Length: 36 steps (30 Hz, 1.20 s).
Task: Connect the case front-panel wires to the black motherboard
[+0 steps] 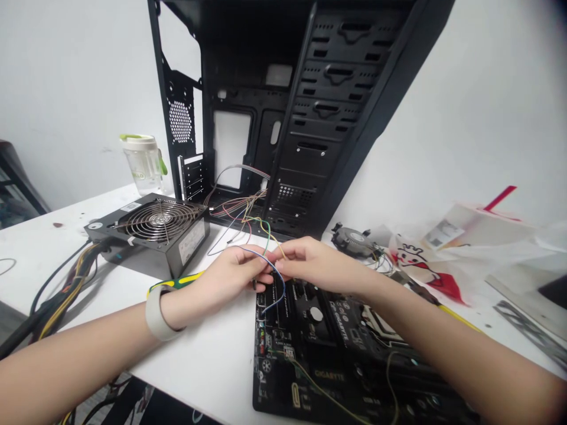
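Observation:
Thin coloured cables (261,227) run out of the black computer case (295,118) to my two hands, which meet over the upper left edge of a black motherboard (319,375). My left hand (237,268) is closed on the cables, with a small dark connector under its fingers. Fingertips of my right hand (310,262) pinch the cables beside it, close to a yellow one. A blue cable (282,289) loops down from the hands over the board. The exact ends between the fingers are hidden.
A power supply (188,248) with a thick cable bundle lies left, a clear cup (144,165) behind it. A yellow-green tool handle (183,280) lies by my left wrist. Right of the case are a cooler fan (354,239) and a plastic bag (425,265).

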Motion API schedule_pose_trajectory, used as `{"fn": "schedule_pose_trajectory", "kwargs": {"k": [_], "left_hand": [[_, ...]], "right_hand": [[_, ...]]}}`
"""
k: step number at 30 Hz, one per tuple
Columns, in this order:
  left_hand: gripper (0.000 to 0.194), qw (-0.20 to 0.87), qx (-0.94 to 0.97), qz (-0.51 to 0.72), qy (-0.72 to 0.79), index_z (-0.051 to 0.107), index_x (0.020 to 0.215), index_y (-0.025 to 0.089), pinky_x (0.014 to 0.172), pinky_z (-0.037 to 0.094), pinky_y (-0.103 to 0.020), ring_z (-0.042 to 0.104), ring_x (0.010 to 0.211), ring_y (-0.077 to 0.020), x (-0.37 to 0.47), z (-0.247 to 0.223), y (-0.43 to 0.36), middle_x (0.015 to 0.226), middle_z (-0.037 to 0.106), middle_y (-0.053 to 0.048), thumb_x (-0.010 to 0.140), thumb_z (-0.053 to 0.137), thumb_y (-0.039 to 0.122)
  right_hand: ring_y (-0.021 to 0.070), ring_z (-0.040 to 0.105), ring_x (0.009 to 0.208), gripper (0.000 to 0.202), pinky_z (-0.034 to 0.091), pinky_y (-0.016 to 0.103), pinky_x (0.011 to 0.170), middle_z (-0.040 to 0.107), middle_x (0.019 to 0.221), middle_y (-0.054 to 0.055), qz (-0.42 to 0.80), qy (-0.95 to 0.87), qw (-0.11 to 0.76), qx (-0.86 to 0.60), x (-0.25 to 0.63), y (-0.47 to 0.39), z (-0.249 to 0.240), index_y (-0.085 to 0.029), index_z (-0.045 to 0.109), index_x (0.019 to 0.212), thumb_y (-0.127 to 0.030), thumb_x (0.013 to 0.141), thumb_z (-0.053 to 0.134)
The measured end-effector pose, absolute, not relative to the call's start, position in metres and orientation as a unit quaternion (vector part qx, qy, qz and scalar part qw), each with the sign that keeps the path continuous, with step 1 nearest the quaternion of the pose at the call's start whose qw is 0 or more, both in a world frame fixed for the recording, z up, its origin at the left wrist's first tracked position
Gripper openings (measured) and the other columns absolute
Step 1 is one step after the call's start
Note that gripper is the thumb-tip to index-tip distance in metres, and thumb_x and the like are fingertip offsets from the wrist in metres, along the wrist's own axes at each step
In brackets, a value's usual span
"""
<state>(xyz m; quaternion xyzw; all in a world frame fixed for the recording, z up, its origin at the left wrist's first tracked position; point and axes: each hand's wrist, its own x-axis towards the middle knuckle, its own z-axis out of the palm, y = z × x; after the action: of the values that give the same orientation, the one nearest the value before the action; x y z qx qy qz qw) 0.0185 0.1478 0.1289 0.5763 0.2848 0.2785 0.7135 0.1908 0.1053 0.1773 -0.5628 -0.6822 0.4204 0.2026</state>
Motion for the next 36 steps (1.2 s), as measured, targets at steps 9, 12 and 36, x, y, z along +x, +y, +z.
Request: {"fn": "schedule_pose_trajectory", "kwargs": {"k": [9, 12, 36], "left_hand": [[0.017, 0.663, 0.583, 0.231, 0.410, 0.065, 0.086, 0.013, 0.060, 0.052, -0.023, 0.066, 0.064, -0.0113, 0.019, 0.136, 0.156, 0.073, 0.066, -0.001, 0.090, 0.049, 0.008], [0.024, 0.660, 0.601, 0.216, 0.396, 0.068, 0.080, 0.014, 0.068, 0.052, -0.023, 0.067, 0.072, -0.0112, 0.019, 0.134, 0.158, 0.073, 0.068, -0.001, 0.088, 0.048, 0.004], [0.034, 0.689, 0.611, 0.267, 0.285, 0.061, 0.059, 0.016, 0.078, 0.051, -0.029, 0.061, 0.071, -0.0152, 0.018, 0.130, 0.160, 0.065, 0.062, -0.004, 0.089, 0.047, 0.020]], "right_hand": [[0.0084, 0.043, 0.054, 0.031, 0.032, 0.024, 0.053, 0.051, 0.059, -0.001, 0.285, -0.759, 0.045, -0.583, 0.214, 0.080, 0.185, -0.017, 0.047, 0.058, -0.031, 0.086, 0.048], [0.0083, 0.048, 0.049, 0.029, 0.036, 0.022, 0.051, 0.053, 0.053, -0.003, 0.388, -0.712, 0.101, -0.576, 0.212, 0.081, 0.185, -0.019, 0.048, 0.071, -0.039, 0.091, 0.042], [0.0102, 0.052, 0.061, 0.031, 0.043, 0.022, 0.054, 0.062, 0.070, 0.001, 0.405, -0.649, 0.245, -0.596, 0.181, 0.100, 0.152, -0.020, 0.040, 0.063, -0.032, 0.065, 0.068]]}}
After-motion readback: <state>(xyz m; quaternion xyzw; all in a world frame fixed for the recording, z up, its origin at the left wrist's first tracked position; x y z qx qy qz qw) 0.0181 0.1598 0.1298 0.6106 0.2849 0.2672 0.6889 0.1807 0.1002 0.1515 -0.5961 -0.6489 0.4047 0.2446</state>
